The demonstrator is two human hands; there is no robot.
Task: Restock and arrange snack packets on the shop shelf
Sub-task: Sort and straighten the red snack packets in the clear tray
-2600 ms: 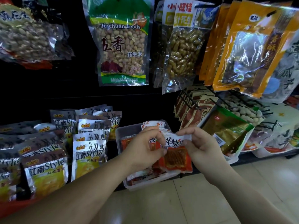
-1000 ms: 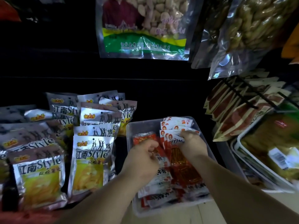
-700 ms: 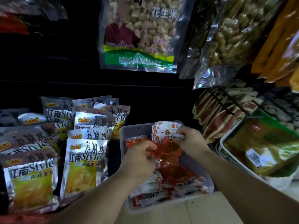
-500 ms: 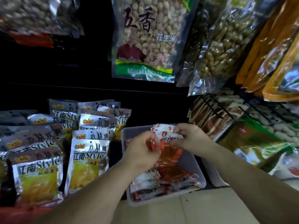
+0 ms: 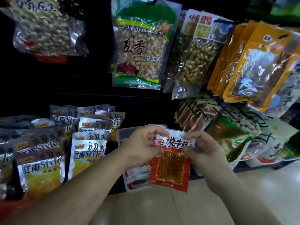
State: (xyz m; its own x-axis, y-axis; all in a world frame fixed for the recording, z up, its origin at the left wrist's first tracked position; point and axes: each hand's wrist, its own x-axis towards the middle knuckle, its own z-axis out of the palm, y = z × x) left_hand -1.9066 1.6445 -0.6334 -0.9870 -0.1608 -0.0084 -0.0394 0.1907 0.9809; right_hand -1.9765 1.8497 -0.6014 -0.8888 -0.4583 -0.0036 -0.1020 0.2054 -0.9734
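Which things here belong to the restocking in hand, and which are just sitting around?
In the job: red packet, pinched at its top by the left hand and right hand; clear bin behind it.
Just there: silver packets on the left; hanging peanut bag; orange bags on the right.

The peanut bag (image 5: pixel 139 51) at twelve o'clock reads "Jinchuan Foods 五香 花生米"; the silver pouches (image 5: pixel 87 157) at eight o'clock read "江南Style"; the red packet (image 5: pixel 170 169) reads "烧牛筋".

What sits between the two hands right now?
In the head view, a red snack packet spans the gap: the left hand pinches its white top strip on one side, the right hand on the other.
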